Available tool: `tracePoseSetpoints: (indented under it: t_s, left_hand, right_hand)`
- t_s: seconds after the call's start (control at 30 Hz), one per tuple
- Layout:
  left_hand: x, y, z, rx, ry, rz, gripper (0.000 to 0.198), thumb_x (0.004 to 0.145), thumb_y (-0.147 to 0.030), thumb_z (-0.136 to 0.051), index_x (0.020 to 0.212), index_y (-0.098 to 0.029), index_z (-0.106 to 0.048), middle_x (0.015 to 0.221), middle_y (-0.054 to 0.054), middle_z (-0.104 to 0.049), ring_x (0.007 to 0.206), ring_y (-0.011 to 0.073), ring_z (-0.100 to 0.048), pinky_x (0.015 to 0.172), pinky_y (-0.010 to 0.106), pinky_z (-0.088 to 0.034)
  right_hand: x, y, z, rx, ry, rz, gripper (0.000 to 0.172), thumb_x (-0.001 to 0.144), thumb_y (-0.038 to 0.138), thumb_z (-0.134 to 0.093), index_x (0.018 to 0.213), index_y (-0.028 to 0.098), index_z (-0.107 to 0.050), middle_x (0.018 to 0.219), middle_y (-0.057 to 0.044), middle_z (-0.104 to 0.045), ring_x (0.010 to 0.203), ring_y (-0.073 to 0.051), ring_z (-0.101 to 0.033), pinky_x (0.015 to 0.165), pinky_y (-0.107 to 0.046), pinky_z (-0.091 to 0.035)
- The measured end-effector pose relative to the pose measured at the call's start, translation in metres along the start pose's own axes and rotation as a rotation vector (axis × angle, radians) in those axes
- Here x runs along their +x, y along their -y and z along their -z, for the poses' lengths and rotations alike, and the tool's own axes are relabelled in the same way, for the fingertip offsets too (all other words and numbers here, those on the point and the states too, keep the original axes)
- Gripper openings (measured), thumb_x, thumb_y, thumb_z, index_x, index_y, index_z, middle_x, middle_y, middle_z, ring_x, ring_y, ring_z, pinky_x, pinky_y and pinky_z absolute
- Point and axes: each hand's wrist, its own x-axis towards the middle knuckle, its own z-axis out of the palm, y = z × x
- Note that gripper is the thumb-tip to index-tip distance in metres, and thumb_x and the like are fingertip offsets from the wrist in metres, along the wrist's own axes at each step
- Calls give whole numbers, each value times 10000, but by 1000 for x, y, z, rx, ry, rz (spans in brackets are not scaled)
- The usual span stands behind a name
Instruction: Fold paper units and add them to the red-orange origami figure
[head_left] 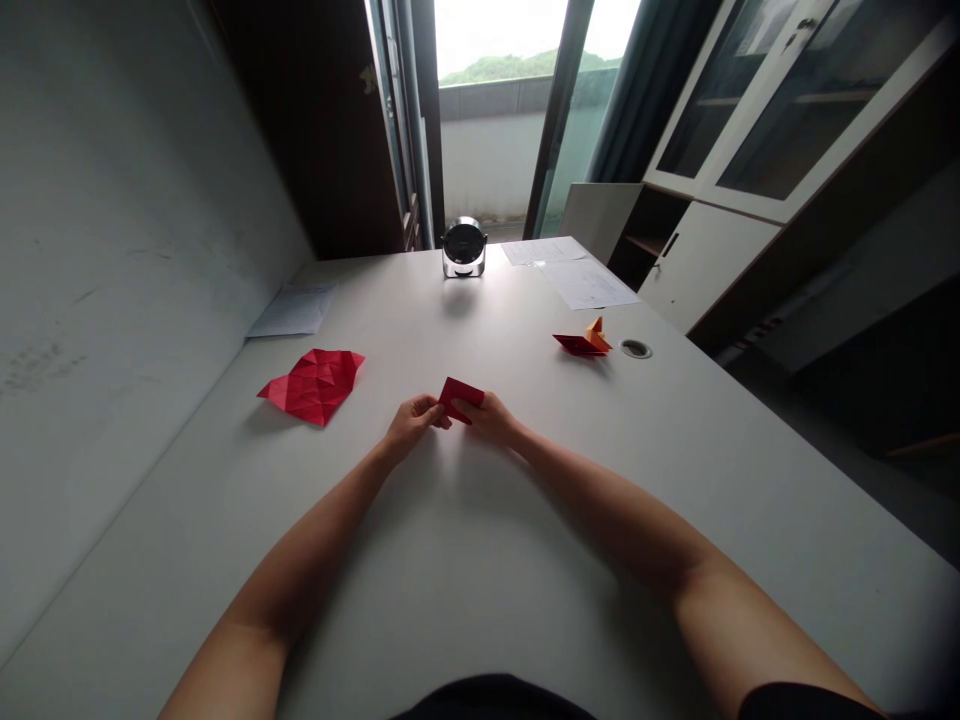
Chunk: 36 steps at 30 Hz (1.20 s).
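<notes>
Holding: one folded red paper [463,392], at twelve o'clock from me, mid-worktop [450,335]. Left hand [415,420]: fingers pinching its lower-left edge, eight o'clock. Right hand [491,415]: thumb pressed on its surface from four o'clock, most other fingers hidden from me. Creased red sheet [315,385]: nine o'clock of the fold. Red-and-orange folded piece [589,343]: two o'clock. Risk, as I judge it: layers slipping askew, should my thumb ease or my pinch tug unevenly.
</notes>
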Motion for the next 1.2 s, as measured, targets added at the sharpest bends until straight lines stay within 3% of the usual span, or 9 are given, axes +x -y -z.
tracePoseSetpoints:
  t_s: [0.33, 0.57, 1.0, 1.2]
  left_hand:
    - [3, 3, 3, -52, -70, 6, 395, 815, -522, -728, 889, -141, -653, 724, 64, -717, 677, 181, -682, 721, 328, -538]
    - [4, 1, 4, -86, -130, 4, 411, 797, -540, -737, 861, -147, -631, 699, 39, -694, 667, 166, -670, 717, 321, -537]
    - [6, 6, 9, -144, -174, -3, 408, 785, -533, -749, 868, -154, -624, 702, 37, -700, 664, 165, -674, 720, 329, -546]
    - [6, 6, 10, -138, -184, 6, 415, 779, -540, -751, 864, -156, -621, 703, 38, -699, 660, 161, -666, 721, 323, -539]
  right_hand:
    - [3, -2, 0, 47, 101, 27, 396, 847, 554, -627, 840, 158, -646, 718, -15, -611, 670, -148, -511, 630, -272, -409]
    - [0, 5, 2, -95, 126, 10, 474, 887, 564, -573, 618, 174, -584, 575, -8, -584, 547, -120, -487, 566, -257, -377]
    - [6, -9, 0, 38, 131, 21, 306, 823, 451, -662, 931, 165, -639, 741, -20, -637, 641, -145, -561, 610, -272, -445]
    - [2, -1, 1, -8, 134, 12, 318, 847, 476, -633, 890, 161, -631, 671, 7, -578, 598, -130, -510, 574, -260, -398]
